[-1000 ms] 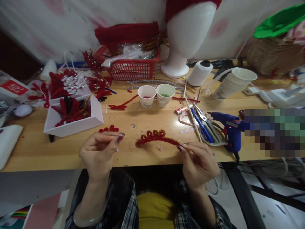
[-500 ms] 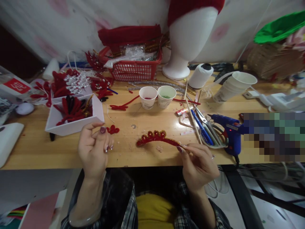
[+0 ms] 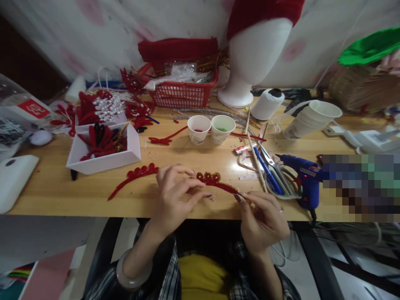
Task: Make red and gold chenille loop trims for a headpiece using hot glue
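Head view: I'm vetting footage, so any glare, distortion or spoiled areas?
Head view: a pale glare patch on the light wooden tabletop near the blue pen; head view: the white mannequin head leans right, probably wide-angle distortion; head view: coarse pixel blocks hide an area right of the blue plastic glue gun.

Gold-edged red fuzzy band [image 3: 216, 183]: arched, raised loops along its upper edge, left end hidden.
Plain red fuzzy band [image 3: 133, 176]: lying left of it, curved, rounded lobes on top, narrow tail slanting down leftward.
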Tool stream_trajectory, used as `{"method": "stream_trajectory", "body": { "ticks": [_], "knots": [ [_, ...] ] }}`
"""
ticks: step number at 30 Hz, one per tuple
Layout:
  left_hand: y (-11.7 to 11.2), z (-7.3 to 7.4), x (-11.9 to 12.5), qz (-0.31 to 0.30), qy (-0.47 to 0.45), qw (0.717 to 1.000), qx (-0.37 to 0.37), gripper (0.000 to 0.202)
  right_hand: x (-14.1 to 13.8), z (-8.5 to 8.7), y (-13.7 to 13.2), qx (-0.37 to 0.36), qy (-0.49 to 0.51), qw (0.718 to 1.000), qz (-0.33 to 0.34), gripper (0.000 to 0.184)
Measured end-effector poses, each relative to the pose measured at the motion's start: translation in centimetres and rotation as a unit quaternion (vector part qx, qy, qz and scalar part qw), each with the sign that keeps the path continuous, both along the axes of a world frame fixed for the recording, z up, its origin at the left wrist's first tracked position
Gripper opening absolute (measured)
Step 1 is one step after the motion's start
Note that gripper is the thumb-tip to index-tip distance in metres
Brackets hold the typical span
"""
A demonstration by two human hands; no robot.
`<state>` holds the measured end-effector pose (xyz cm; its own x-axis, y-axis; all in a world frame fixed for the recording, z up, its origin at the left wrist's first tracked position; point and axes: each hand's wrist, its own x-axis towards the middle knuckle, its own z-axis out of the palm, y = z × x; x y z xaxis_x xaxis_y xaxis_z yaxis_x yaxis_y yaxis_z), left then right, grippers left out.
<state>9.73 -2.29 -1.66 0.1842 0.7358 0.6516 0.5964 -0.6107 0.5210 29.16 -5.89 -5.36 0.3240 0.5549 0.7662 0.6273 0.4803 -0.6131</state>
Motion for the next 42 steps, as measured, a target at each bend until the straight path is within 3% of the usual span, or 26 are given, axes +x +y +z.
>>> {"method": "stream_trajectory", "body": {
  "ticks": [5, 10, 12, 14, 16, 19, 22, 25, 29, 30, 31, 32, 37, 40, 42],
  "knots": [
    [-1.9, 0.0, 2.1, -0.225, 0.025, 0.974, -0.020, 0.020, -0.1, -0.2, 0.0, -0.002, 0.012, 1.000, 0.003, 0.015],
    [-2.7, -0.1, 3.5, -0.355, 0.050, 0.932, -0.058, 0.009, -0.2, -0.2, -0.1, 0.004, 0.023, 1.000, 0.002, 0.017],
    [-2.4, 0.2, 2.7, -0.348, 0.007, 0.932, -0.103, 0.006, -0.2, -0.2, -0.1, 0.002, 0.022, 1.000, 0.007, 0.018],
    [-2.0, 0.5, 1.3, -0.287, -0.073, 0.943, -0.151, 0.004, -0.2, -0.1, -0.1, -0.002, 0.018, 1.000, 0.011, 0.019],
    [-1.6, 0.8, -0.3, -0.240, -0.191, 0.928, -0.212, 0.005, -0.2, -0.1, -0.1, -0.002, 0.012, 1.000, 0.010, 0.020],
    [-1.4, 1.1, -2.1, -0.264, -0.337, 0.859, -0.280, 0.026, -0.2, 0.0, -0.1, 0.000, 0.014, 1.000, 0.007, 0.021],
    [-1.5, 1.1, -2.9, -0.196, -0.422, 0.821, -0.331, 0.040, -0.3, 0.1, 0.0, 0.006, 0.013, 1.000, 0.008, 0.020],
    [-1.6, 1.0, -3.4, -0.132, -0.502, 0.768, -0.376, 0.035, -0.2, 0.1, 0.0, 0.006, 0.009, 1.000, 0.008, 0.019],
    [-0.7, 1.1, -4.7, -0.180, -0.608, 0.648, -0.423, 0.020, -0.2, 0.1, -0.1, 0.005, 0.007, 1.000, 0.009, 0.018],
    [-0.2, 1.2, -5.2, -0.187, -0.619, 0.634, -0.425, 0.016, -0.2, 0.1, -0.1, 0.005, 0.006, 1.000, 0.009, 0.018],
    [0.3, 1.3, -5.5, -0.183, -0.622, 0.638, -0.416, 0.012, -0.2, 0.1, -0.1, 0.004, 0.005, 1.000, 0.008, 0.018],
    [0.9, 1.3, -5.9, -0.166, -0.612, 0.661, -0.401, 0.010, -0.2, 0.1, -0.1, 0.004, 0.005, 1.000, 0.008, 0.018],
    [2.9, 1.0, -6.3, 0.032, -0.485, 0.827, -0.281, 0.021, -0.2, -0.1, 0.0, 0.004, 0.006, 1.000, 0.004, 0.018],
    [3.1, 0.7, -6.0, 0.089, -0.425, 0.873, -0.221, 0.049, -0.2, -0.2, 0.0, 0.006, 0.008, 1.000, 0.003, 0.019],
    [3.0, 0.5, -5.9, 0.096, -0.385, 0.888, -0.231, 0.052, -0.2, -0.2, -0.1, 0.005, 0.008, 1.000, 0.003, 0.019]
  ]
}}
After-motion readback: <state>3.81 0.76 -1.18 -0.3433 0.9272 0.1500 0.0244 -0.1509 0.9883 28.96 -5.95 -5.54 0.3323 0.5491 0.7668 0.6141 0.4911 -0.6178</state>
